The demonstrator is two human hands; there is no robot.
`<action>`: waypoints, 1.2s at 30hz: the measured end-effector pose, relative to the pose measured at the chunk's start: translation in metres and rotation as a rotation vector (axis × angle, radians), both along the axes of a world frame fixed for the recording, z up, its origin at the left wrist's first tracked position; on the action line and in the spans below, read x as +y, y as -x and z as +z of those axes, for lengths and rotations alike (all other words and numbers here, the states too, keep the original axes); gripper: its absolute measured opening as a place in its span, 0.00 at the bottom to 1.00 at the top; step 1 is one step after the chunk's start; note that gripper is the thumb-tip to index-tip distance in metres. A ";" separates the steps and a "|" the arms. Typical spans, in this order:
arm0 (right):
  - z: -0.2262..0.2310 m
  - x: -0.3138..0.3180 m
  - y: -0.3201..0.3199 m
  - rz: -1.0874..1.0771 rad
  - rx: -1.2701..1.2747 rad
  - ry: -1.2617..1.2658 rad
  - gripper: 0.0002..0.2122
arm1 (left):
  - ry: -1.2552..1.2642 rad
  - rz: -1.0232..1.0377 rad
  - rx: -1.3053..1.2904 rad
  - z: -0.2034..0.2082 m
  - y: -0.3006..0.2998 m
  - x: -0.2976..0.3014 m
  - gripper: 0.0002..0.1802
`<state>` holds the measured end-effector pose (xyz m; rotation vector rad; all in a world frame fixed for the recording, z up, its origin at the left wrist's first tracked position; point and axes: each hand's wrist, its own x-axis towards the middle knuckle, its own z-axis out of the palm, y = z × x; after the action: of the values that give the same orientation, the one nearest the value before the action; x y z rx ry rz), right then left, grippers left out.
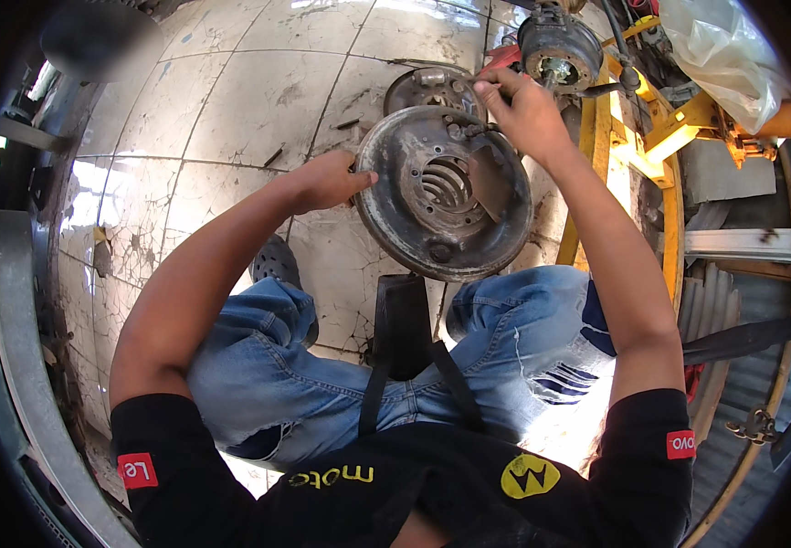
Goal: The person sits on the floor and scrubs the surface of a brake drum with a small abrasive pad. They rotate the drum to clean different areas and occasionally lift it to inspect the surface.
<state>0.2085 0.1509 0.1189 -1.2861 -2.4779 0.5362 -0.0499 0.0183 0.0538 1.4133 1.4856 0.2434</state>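
A round, dark metal brake backing plate (394, 224) stands tilted in front of my knees, with bolt holes around its central opening. Through that opening a coil spring (447, 185) is visible. My left hand (330, 181) grips the plate's left rim, thumb on the near face and fingers behind it. Just above the plate's upper right edge is my right hand (525, 114), its thumb and forefinger pinched together. Whatever sits between those fingertips is too small to make out. Behind the plate, partly hidden, lies another greasy round brake part (432, 84) with a small cylinder on it.
A brake drum assembly (555, 50) stands at the upper right beside a yellow metal frame (669, 215). Clear plastic sheeting (720, 59) hangs over that frame. Small dark pieces (274, 156) lie on the cracked tile floor (222, 119). A grey metal beam (30, 365) runs along the left.
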 end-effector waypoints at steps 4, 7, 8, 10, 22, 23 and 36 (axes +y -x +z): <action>-0.009 -0.007 -0.006 0.051 -0.408 -0.021 0.16 | 0.011 -0.032 0.026 0.012 -0.005 0.003 0.23; 0.016 -0.014 0.000 -0.040 -0.263 -0.021 0.15 | -0.004 -0.012 0.050 0.006 -0.001 0.002 0.23; 0.023 -0.016 -0.001 -0.076 -0.108 -0.015 0.14 | 0.015 -0.003 0.039 0.003 0.000 0.001 0.23; -0.009 -0.015 -0.021 -0.004 -0.392 -0.017 0.14 | 0.035 -0.001 0.020 0.003 -0.001 0.004 0.23; -0.016 -0.002 -0.080 0.017 -0.093 0.172 0.12 | -0.102 -0.029 0.033 0.008 -0.005 0.001 0.23; -0.016 0.000 -0.091 0.034 -0.049 0.246 0.12 | -0.072 -0.005 0.024 0.009 -0.007 0.000 0.23; -0.027 0.007 -0.155 -0.115 -0.289 0.183 0.23 | 0.177 0.005 0.032 0.022 -0.011 0.014 0.23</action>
<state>0.3636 0.1577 0.0918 -1.6716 -2.6101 0.5972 -0.0384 0.0320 0.0762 1.2772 1.4983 0.0900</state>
